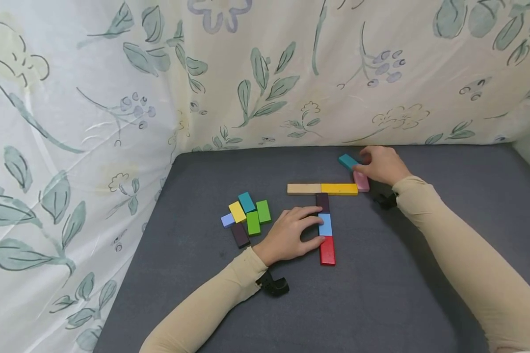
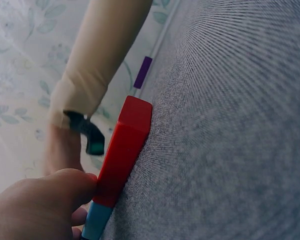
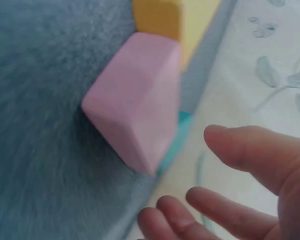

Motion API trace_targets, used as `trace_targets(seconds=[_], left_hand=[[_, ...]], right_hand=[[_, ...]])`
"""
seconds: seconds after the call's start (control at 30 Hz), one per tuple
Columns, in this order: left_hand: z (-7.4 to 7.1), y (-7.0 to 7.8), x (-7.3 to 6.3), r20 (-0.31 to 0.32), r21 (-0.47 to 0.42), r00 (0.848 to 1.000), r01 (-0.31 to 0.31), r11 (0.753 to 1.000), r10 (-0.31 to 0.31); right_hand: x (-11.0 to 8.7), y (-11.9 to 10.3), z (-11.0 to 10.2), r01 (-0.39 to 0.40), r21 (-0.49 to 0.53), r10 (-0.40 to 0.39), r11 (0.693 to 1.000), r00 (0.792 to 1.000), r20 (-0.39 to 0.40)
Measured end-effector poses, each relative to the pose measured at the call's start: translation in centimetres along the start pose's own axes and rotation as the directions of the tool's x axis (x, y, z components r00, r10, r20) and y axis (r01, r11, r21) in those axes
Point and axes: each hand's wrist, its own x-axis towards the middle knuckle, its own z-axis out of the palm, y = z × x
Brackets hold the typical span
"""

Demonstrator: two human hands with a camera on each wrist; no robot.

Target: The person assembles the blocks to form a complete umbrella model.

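Note:
My left hand (image 1: 291, 233) reaches from the left to a column of wooden blocks, its fingertips at their left side. The column runs from a dark purple block (image 1: 322, 201) through a light blue block (image 1: 325, 225) to a red block (image 1: 328, 252); in the left wrist view my thumb rests against the red block (image 2: 122, 155). My right hand (image 1: 384, 164) hovers over a pink block (image 1: 361, 183) and a teal block (image 1: 347, 161), both set at a slant. Thumb and fingers stand apart in the right wrist view, beside the pink block (image 3: 135, 95).
A tan block (image 1: 304, 189) and a yellow block (image 1: 339, 189) form a crosswise row above the column. Left of my left hand lies a loose cluster with green (image 1: 263, 211), teal, yellow, lavender and dark blocks. A patterned cloth (image 1: 265, 73) hangs behind the grey table (image 1: 380, 304).

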Motion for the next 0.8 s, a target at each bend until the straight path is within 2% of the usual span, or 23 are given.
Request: trace_targets(seconds=[0.27, 0.5, 0.67, 0.8], left_hand=[[0.3, -0.3, 0.2, 0.004, 0.01, 1.0, -0.004, 1.0, 0.004], [0.2, -0.7, 0.3, 0.026, 0.016, 0.999, 0.019, 1.0, -0.02], [0.0, -1.0, 0.3, 0.022, 0.013, 0.999, 0.024, 1.0, -0.024], [0.1, -1.2, 0.3, 0.019, 0.013, 1.0, 0.024, 1.0, -0.024]], right_hand=[[-4.6, 1.9, -2.0, -0.013, -0.033, 0.012, 0.999, 1.0, -0.027], [-9.0, 4.0, -3.1, -0.035, -0.076, 0.032, 0.996, 0.998, -0.047], [-11.4, 5.4, -3.6, -0.009, -0.119, 0.001, 0.993, 0.997, -0.072], [-13.1, 6.5, -3.8, -0.024, -0.167, 0.011, 0.986, 0.997, -0.079]])
